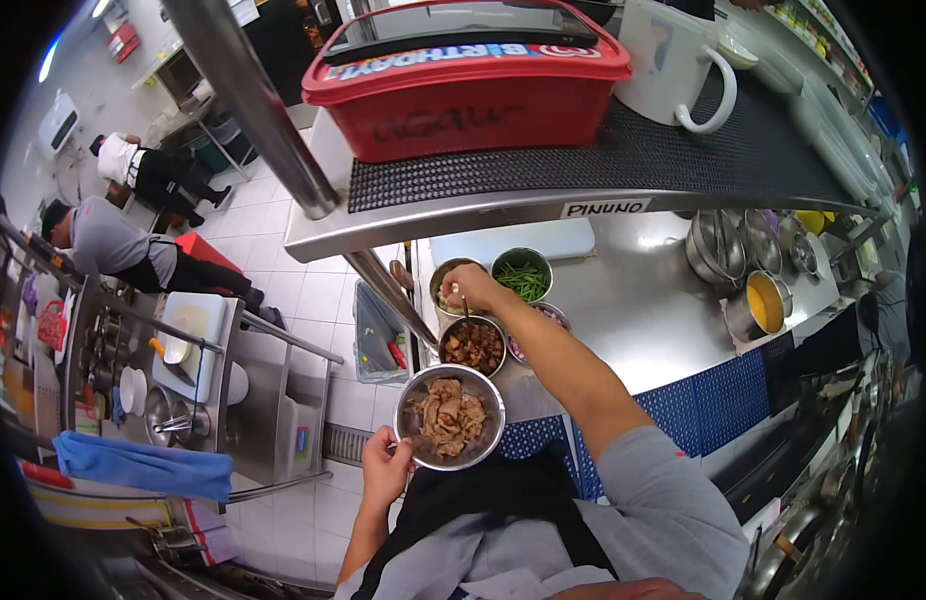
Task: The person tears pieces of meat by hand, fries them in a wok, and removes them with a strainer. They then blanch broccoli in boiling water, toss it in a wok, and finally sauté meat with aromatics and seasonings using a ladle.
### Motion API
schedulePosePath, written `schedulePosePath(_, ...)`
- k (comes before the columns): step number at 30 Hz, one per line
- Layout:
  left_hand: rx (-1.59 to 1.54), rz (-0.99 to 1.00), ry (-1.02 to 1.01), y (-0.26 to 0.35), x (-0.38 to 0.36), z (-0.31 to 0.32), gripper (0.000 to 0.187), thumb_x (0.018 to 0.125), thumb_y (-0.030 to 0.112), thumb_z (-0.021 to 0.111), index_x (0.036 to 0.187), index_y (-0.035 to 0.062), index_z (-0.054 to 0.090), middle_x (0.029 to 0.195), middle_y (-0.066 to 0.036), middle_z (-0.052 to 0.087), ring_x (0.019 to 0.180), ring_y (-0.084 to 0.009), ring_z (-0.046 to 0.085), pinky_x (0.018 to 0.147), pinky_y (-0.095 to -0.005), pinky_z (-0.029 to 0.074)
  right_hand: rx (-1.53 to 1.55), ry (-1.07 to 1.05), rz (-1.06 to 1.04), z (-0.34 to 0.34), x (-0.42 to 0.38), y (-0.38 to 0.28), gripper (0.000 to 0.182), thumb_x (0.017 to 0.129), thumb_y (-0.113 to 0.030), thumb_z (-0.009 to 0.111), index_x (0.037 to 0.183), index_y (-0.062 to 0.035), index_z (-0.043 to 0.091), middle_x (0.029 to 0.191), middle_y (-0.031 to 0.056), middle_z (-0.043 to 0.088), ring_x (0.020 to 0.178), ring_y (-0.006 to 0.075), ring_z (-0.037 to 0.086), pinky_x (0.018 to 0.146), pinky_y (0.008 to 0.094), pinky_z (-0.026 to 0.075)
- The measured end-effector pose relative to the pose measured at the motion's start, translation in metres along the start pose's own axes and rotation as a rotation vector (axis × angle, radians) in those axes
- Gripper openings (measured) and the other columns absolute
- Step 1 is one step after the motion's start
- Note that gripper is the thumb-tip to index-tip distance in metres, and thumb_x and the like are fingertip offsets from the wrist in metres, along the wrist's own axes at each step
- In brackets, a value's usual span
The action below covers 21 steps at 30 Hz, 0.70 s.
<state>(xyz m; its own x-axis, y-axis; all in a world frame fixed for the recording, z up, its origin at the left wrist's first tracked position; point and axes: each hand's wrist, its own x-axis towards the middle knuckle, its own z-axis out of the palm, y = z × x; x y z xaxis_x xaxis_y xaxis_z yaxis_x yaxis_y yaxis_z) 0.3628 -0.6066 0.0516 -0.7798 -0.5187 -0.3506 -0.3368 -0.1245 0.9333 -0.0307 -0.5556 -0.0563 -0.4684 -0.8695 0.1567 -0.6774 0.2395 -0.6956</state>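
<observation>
A round metal bowl (496, 437) of sliced brownish meat (448, 418) is in front of my body. My left hand (386, 465) grips its left rim between thumb and fingers. My right hand (471, 288) reaches into another metal bowl (438, 277) at the counter's left end. Its fingers are pinched together near small pale pieces, and what they hold is not clear. Close by are a bowl of cut green vegetables (524, 277), a bowl of dark brown chunks (473, 346) with a utensil handle, and a partly hidden bowl of pinkish chopped pieces (553, 318).
Overhead, a steel shelf (433, 225) holds a red tub (473, 110) and a white mug (673, 65). A metal post (388, 295) stands left of the bowls, beside a lined bin (378, 335). Pots (758, 305) sit rightward. Two people (133, 235) work at left.
</observation>
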Motion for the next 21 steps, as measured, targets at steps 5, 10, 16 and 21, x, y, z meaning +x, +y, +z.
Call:
schedulePosePath(5,-0.057,-0.024,-0.062,0.007,0.001,0.004,0.017,0.094,0.005,0.058,0.078,0.0051,0.050,0.064,-0.005,0.060,0.050,-0.0076,0.054,0.046,-0.0218,0.042,0.248,0.247,0.234,-0.054,-0.022,-0.039,0.021,0.072,-0.021,0.078,0.086,-0.0065,0.075,0.085,0.0128,0.073,0.082,0.0228,0.070,0.074,0.0336,0.054)
schedulePosePath(10,-0.026,-0.016,-0.226,0.026,0.020,0.041,0.010,0.094,0.007,0.059,0.086,0.0018,0.056,0.071,-0.005,0.062,0.053,-0.0079,0.057,0.048,-0.0217,0.044,0.581,0.387,0.333,-0.147,-0.120,-0.138,0.018,0.083,-0.015,0.077,0.097,-0.0055,0.073,0.082,0.0060,0.071,0.073,0.0083,0.064,0.066,0.0241,0.050)
schedulePosePath(16,0.069,0.084,-0.661,0.033,0.056,0.117,0.016,0.096,0.010,0.061,0.084,0.0038,0.051,0.069,-0.004,0.061,0.055,-0.0090,0.060,0.049,-0.0226,0.047,0.081,0.329,0.295,-0.142,-0.268,-0.220,0.018,0.083,-0.011,0.072,0.100,-0.0054,0.073,0.110,0.0103,0.069,0.105,0.0261,0.064,0.091,0.0365,0.050)
schedulePosePath(21,0.134,0.098,-1.034,0.022,0.027,0.205,0.018,0.095,0.007,0.060,0.081,0.0066,0.048,0.067,-0.004,0.060,0.051,-0.0091,0.058,0.046,-0.0213,0.043,-0.157,0.782,0.508,-0.098,-0.391,-0.256,0.021,0.089,-0.010,0.062,0.107,-0.0062,0.071,0.120,0.0138,0.066,0.115,0.0326,0.059,0.100,0.0412,0.048)
